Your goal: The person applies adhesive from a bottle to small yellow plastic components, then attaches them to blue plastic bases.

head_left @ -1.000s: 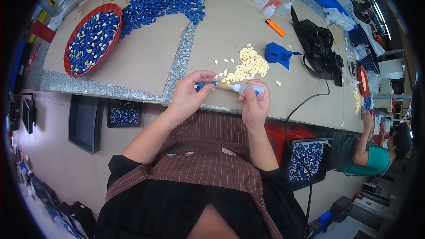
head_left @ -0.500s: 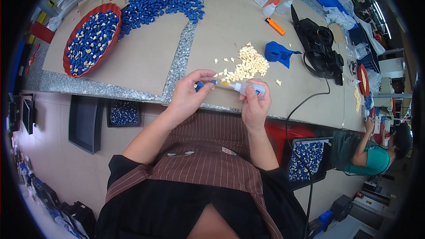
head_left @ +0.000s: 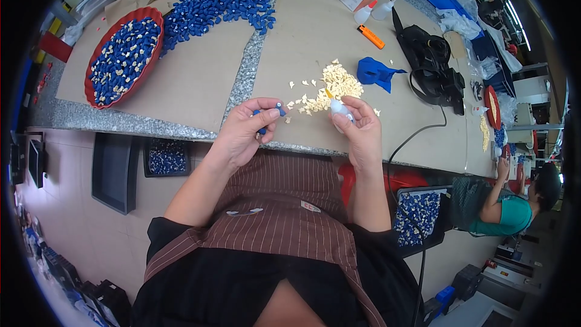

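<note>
Across paper-covered worktable [head_left: 200,79]: pale pile [head_left: 342,79] just beyond right hand [head_left: 361,127]. Clamped in right hand, white bottle [head_left: 339,108], long axis slanting toward pile; pinched in left hand [head_left: 241,126], blue pieces [head_left: 279,107], apart from and left of yellow nozzle [head_left: 329,94]. Cannot make out bottle's base or exact count of blue pieces behind grip.
</note>
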{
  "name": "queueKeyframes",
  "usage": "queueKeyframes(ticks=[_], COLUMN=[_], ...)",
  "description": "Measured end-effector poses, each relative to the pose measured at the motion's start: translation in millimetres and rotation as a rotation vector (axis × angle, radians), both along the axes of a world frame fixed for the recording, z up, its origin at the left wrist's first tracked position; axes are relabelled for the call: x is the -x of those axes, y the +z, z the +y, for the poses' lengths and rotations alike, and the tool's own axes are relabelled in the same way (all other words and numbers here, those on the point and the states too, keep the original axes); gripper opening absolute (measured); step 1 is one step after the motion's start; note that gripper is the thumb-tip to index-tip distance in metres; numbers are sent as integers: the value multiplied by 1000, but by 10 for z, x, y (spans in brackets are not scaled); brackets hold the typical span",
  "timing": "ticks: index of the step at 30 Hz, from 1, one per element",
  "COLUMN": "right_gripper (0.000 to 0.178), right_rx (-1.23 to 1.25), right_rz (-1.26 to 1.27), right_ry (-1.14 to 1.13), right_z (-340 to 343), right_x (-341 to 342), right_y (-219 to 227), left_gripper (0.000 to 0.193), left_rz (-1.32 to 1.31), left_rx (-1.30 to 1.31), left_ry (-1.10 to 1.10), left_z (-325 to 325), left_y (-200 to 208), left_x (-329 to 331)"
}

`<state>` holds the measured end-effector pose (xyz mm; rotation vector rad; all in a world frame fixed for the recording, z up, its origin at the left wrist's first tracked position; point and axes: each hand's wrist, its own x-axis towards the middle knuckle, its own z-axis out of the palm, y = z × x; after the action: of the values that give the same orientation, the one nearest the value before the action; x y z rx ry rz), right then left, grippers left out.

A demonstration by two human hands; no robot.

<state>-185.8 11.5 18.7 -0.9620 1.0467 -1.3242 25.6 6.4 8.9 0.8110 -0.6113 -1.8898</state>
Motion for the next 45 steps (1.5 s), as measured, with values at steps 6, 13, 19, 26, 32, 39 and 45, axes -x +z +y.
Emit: queueKeyframes(ticks=[6, 13, 19, 26, 32, 39, 45], right_gripper=[29, 32, 27, 12, 11, 10, 9], right_rx=[-42, -93, -90, -233, -93, -83, -78], right_rz=[457, 1266, 1291, 38, -89, 5, 154], right_ry=[33, 52, 88, 81, -100, -103, -121], right_z=[-102, -201, -247, 28, 221, 230, 250], right_x=[-67, -338, -290, -331, -521, -552, -586], right_y=[9, 78, 68, 25, -97, -121, -127], left_gripper=[20, 20, 16, 16, 16, 13, 13], left_rz=[-26, -104, -177, -457, -561, -620, -714], left_rx=[-17, 34, 110, 323, 430, 458, 661], left_ry=[-46, 16, 7, 17, 85, 108, 202], left_z=[61, 77, 102, 163, 205, 219, 212], left_y=[54, -25, -34, -125, -105, -113, -190], left_x=[-32, 12, 60, 190, 226, 242, 250])
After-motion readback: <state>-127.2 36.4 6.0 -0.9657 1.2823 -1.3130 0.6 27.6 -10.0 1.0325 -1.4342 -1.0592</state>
